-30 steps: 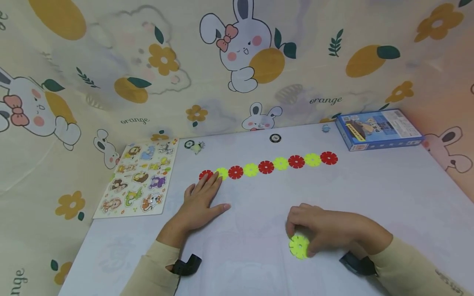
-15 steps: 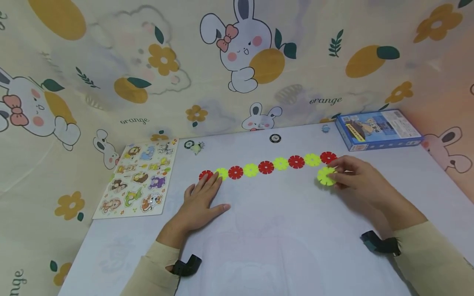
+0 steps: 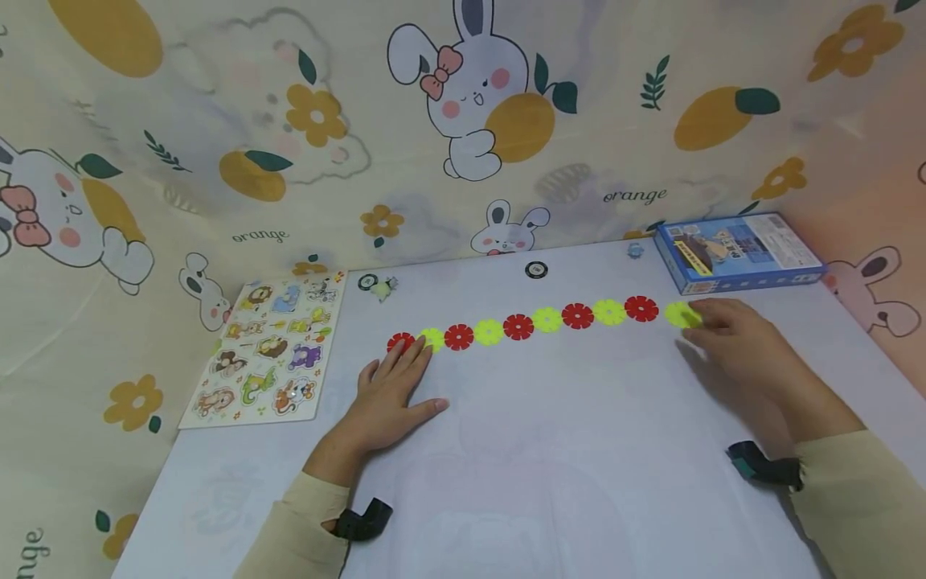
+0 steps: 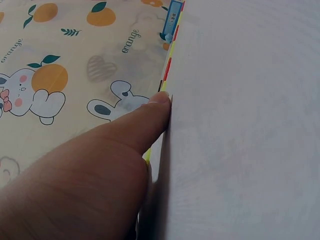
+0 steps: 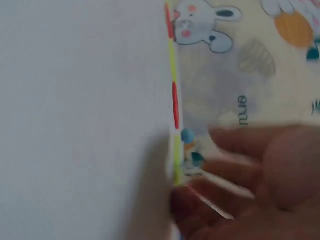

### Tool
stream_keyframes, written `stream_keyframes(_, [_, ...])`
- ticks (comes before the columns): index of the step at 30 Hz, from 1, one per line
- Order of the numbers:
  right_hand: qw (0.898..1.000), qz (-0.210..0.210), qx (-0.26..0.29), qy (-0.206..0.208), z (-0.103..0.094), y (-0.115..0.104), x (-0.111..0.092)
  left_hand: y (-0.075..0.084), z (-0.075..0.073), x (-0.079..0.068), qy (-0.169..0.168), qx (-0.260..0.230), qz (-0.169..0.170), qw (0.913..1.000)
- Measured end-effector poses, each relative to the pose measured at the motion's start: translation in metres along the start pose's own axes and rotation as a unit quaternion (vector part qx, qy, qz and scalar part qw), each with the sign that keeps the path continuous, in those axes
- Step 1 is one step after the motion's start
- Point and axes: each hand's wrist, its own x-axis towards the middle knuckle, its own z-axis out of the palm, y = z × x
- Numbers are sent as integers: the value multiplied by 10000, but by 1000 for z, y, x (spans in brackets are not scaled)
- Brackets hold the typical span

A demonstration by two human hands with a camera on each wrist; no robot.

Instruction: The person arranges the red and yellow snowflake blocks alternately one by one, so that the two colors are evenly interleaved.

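A row of red and yellow-green notched snowflake discs point(image 3: 518, 327) runs across the white table, the colours alternating. My left hand point(image 3: 386, 400) lies flat with fingers spread. Its fingertips rest on the leftmost red disc point(image 3: 400, 342) and the yellow disc point(image 3: 432, 338) beside it, partly covering both. At the row's right end, my right hand point(image 3: 741, 342) pinches a yellow snowflake disc point(image 3: 681, 314) between thumb and fingers. A narrow gap separates this disc from the last red disc point(image 3: 641, 308). The left wrist view shows the left thumb point(image 4: 159, 98) near the tabletop; the right hand point(image 5: 240, 185) is blurred in its wrist view.
At the left lies an animal picture board point(image 3: 264, 354). A blue box point(image 3: 738, 253) sits at the back right, with a small blue piece point(image 3: 635, 250) beside it. Black round pieces point(image 3: 536, 269) and a small pale figure point(image 3: 383, 289) lie along the back edge.
My right hand has carried the yellow disc from the near part of the table up past the row's last red disc, on its right side. The left hand has stayed in place.
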Motion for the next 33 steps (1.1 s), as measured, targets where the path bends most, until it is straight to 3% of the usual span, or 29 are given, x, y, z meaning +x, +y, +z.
stream_keyframes(3, [9907, -443, -1261, -242, 4, -5, 0, 0, 1, -1, 67, -3, 25, 10000])
stream_keyframes(6, [9793, -621, -1908, -245, 10, -5, 0, 1, 1, -1, 124, -17, 28, 9999])
stream_keyframes(14, [9769, -749, -2000, 113, 22, 0, 3, 1, 1, -2, 124, -5, 10, 9999])
stream_keyframes(27, [9757, -772, -2034, 274, 26, -1, 4, 2, -1, -4, 107, -40, 13, 9999])
stream_keyframes(33, [9802, -745, -1822, 230, 27, -1, 3, 0, 1, -5, 99, -54, 33, 9999])
